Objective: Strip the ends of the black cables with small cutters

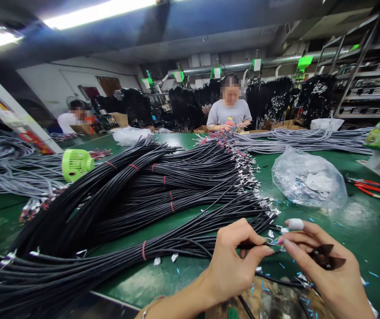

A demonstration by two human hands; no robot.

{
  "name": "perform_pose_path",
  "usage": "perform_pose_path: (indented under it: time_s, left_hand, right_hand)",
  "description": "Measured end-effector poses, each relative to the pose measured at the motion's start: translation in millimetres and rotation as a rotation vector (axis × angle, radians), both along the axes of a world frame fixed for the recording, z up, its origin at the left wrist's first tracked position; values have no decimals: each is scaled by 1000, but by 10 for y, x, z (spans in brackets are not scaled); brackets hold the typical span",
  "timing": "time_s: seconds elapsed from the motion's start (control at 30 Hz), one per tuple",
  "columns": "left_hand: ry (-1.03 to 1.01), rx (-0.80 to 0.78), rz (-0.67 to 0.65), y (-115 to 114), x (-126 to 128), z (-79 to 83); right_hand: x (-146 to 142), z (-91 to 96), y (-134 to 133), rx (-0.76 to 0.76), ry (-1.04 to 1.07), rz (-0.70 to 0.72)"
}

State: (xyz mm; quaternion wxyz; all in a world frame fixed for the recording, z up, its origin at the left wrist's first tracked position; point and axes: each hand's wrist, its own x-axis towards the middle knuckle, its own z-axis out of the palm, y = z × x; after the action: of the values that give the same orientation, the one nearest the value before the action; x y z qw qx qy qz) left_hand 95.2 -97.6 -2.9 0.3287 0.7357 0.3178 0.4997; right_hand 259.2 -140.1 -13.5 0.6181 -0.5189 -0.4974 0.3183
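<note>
My left hand (238,254) pinches a black cable (248,245) near its stripped end, between thumb and fingers. Just to the right, my right hand (326,270) closes thumb and fingertips on the thin coloured wires (278,242) that come out of that end. A white cover wraps one of its fingertips. Two dark, pointed parts of a tool, which look like snips (326,257), stick out between the fingers of this hand; the rest is hidden. Beside my left hand lies a bundle of black cables (176,241) with white-wrapped ends.
More black cable bundles (137,177) tied in red cover the green table (137,283). A clear bag of scraps (309,177), red-handled pliers (372,188), a green fan (76,165) and grey cables (292,139) lie around. A co-worker (229,108) sits opposite; another person (73,117) is far left.
</note>
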Motion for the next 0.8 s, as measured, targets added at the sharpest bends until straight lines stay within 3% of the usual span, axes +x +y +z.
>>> perform_pose_path:
  time_s: [0.33, 0.7, 0.8]
  left_hand:
    - [86, 226, 48, -2, 1, -59]
    - [113, 212, 16, -2, -9, -57]
    - [139, 215, 21, -6, 0, -69]
  right_hand:
    - [-31, 28, -5, 8, -20, 14]
    - [142, 51, 47, -21, -110, 144]
    - [103, 25, 23, 4, -145, 91]
